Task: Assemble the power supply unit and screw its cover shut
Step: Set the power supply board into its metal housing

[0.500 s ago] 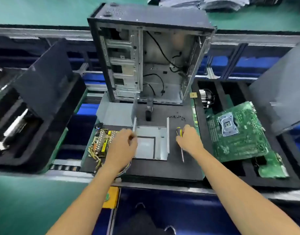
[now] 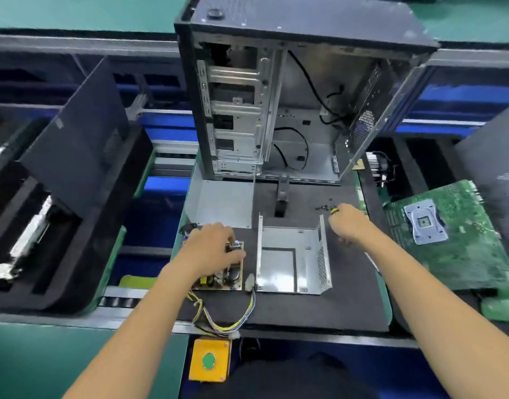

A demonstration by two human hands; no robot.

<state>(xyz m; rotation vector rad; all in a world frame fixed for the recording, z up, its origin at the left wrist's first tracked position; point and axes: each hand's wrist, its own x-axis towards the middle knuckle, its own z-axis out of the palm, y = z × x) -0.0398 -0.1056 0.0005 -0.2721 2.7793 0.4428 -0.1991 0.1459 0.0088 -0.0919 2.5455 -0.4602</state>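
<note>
Power supply board (image 2: pixel 218 269), left hand (image 2: pixel 211 249) seemingly gripping

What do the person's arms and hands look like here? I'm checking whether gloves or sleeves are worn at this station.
Both arms are bare from the bottom edge of the picture to the wrist: no sleeves or cuffs show. The left hand and the right hand wear no gloves, and no watch or wrist strap is visible. The fingers of both look bare too; blur and the hidden fingertips of the right hand leave small items such as rings uncertain.
</note>
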